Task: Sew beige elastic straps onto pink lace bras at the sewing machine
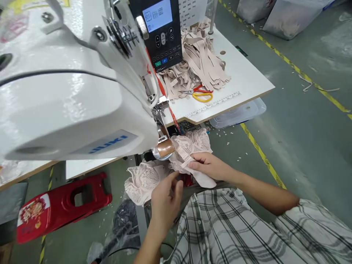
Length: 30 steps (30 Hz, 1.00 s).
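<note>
A beige lace bra hangs below the sewing machine head, with one lace cup (144,179) on the left and another lace cup (202,141) behind my right hand. My right hand (210,167) pinches the bra's strap (184,157) between thumb and fingers, close to its slider. The strap's upper end reaches the machine's rounded metal arm end (165,147), under the presser foot. My left hand (166,200) is beside the left cup, fingers loosely bent and thumb apart, with nothing visible between them. Whether its far fingers touch the lace is hidden.
The white sewing machine (82,113) fills the upper left beside a control panel (162,40). Beige straps (205,60) and scissors (202,96) lie on the white table (247,80). A red stool (63,205) stands lower left; plastic bins (294,18) sit upper right.
</note>
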Motion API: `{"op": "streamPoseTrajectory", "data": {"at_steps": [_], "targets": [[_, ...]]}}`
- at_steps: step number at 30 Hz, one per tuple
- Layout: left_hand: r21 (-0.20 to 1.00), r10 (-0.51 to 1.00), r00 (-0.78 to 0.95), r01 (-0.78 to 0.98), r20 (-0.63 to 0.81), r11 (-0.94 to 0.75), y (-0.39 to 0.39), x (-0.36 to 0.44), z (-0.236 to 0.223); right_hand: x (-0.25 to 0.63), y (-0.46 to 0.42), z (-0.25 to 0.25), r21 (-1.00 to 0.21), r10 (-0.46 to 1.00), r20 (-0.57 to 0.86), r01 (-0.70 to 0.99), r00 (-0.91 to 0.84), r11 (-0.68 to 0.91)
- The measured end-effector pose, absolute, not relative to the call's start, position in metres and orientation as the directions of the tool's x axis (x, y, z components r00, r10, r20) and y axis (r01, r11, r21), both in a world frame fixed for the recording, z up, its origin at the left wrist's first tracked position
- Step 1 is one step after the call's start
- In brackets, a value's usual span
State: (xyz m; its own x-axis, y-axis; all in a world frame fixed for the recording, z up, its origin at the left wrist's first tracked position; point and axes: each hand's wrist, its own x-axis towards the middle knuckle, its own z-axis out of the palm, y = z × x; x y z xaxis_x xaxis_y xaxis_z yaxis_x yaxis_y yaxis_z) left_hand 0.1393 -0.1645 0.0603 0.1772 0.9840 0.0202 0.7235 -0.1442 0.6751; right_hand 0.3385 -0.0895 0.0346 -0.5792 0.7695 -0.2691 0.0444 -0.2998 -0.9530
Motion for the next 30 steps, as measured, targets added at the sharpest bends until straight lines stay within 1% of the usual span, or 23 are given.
{"op": "streamPoseTrajectory", "data": {"at_steps": [2, 3, 4, 5, 6, 7, 8, 9, 10, 11, 12, 13, 14, 15, 16, 17, 18, 20, 22, 24, 26, 28, 30], "targets": [[0.644, 0.954, 0.190, 0.705, 0.232, -0.296, -0.159, 0.137, 0.069, 0.339, -0.087, 0.036, -0.975, 0.732, -0.203, 0.065, -0.651, -0.213], [0.617, 0.915, 0.245, 0.678, 0.322, -0.399, -0.157, 0.138, 0.072, 0.339, -0.085, 0.038, -0.984, 0.701, -0.167, 0.067, -0.693, -0.168], [0.579, 0.867, 0.325, 0.647, 0.378, -0.496, -0.154, 0.139, 0.075, 0.339, -0.084, 0.041, -0.991, 0.661, -0.130, 0.067, -0.739, -0.120], [0.541, 0.825, 0.409, 0.623, 0.391, -0.565, -0.151, 0.141, 0.076, 0.339, -0.083, 0.044, -0.995, 0.608, -0.098, 0.074, -0.788, -0.064], [0.514, 0.806, 0.473, 0.622, 0.355, -0.591, -0.148, 0.143, 0.075, 0.339, -0.083, 0.048, -0.995, 0.550, -0.077, 0.101, -0.832, 0.014], [0.503, 0.824, 0.494, 0.656, 0.277, -0.563, -0.145, 0.144, 0.073, 0.338, -0.084, 0.051, -0.980, 0.502, -0.072, 0.155, -0.862, 0.126], [0.506, 0.871, 0.460, 0.718, 0.172, -0.479, -0.142, 0.145, 0.070, 0.336, -0.085, 0.053, -0.934, 0.482, -0.083, 0.237, -0.872, 0.267], [0.530, 0.923, 0.381, 0.774, 0.045, -0.346, -0.139, 0.144, 0.065, 0.335, -0.085, 0.053, -0.845, 0.494, -0.097, 0.334, -0.864, 0.418], [0.584, 0.954, 0.284, 0.792, -0.095, -0.178, -0.136, 0.143, 0.059, 0.332, -0.086, 0.052, -0.719, 0.531, -0.097, 0.428, -0.842, 0.547], [0.668, 0.948, 0.208, 0.744, -0.241, 0.007, -0.133, 0.142, 0.054, 0.330, -0.087, 0.050, -0.584, 0.574, -0.074, 0.502, -0.816, 0.638], [0.763, 0.909, 0.177, 0.616, -0.377, 0.197, -0.131, 0.141, 0.048, 0.327, -0.086, 0.046, -0.470, 0.604, -0.032, 0.545, -0.797, 0.694], [0.828, 0.857, 0.195, 0.427, -0.476, 0.363, -0.129, 0.140, 0.042, 0.325, -0.085, 0.041, -0.393, 0.611, 0.014, 0.558, -0.791, 0.731], [0.847, 0.815, 0.238, 0.224, -0.528, 0.483, -0.127, 0.139, 0.037, 0.323, -0.084, 0.036, -0.353, 0.600, 0.059, 0.546, -0.798, 0.760], [0.833, 0.795, 0.270, 0.056, -0.543, 0.550, -0.126, 0.139, 0.034, 0.321, -0.082, 0.032, -0.342, 0.581, 0.110, 0.519, -0.806, 0.784], [0.818, 0.798, 0.271, -0.056, -0.539, 0.572, -0.126, 0.139, 0.031, 0.321, -0.081, 0.027, -0.349, 0.571, 0.166, 0.494, -0.804, 0.797], [0.819, 0.813, 0.248, -0.109, -0.526, 0.563, -0.127, 0.138, 0.030, 0.321, -0.080, 0.024, -0.369, 0.582, 0.227, 0.484, -0.781, 0.793], [0.831, 0.831, 0.217, -0.121, -0.512, 0.543, -0.128, 0.138, 0.029, 0.321, -0.080, 0.022, -0.402, 0.615, 0.293, 0.489, -0.732, 0.774], [0.867, 0.868, 0.160, -0.097, -0.470, 0.488, -0.133, 0.136, 0.030, 0.322, -0.083, 0.020, -0.491, 0.703, 0.408, 0.510, -0.582, 0.706], [0.904, 0.899, 0.119, -0.030, -0.420, 0.427, -0.137, 0.134, 0.032, 0.320, -0.089, 0.020, -0.568, 0.764, 0.439, 0.512, -0.474, 0.644], [0.928, 0.923, 0.098, 0.057, -0.372, 0.368, -0.140, 0.132, 0.034, 0.315, -0.094, 0.019, -0.612, 0.782, 0.408, 0.495, -0.471, 0.617], [0.938, 0.939, 0.079, 0.123, -0.336, 0.325, -0.141, 0.131, 0.036, 0.310, -0.096, 0.018, -0.629, 0.797, 0.350, 0.507, -0.492, 0.589], [0.938, 0.947, 0.064, 0.178, -0.314, 0.299, -0.142, 0.131, 0.038, 0.306, -0.096, 0.017, -0.621, 0.806, 0.323, 0.531, -0.497, 0.576], [0.929, 0.949, 0.056, 0.229, -0.310, 0.290, -0.142, 0.132, 0.041, 0.304, -0.095, 0.016, -0.592, 0.794, 0.339, 0.541, -0.504, 0.597]]}}
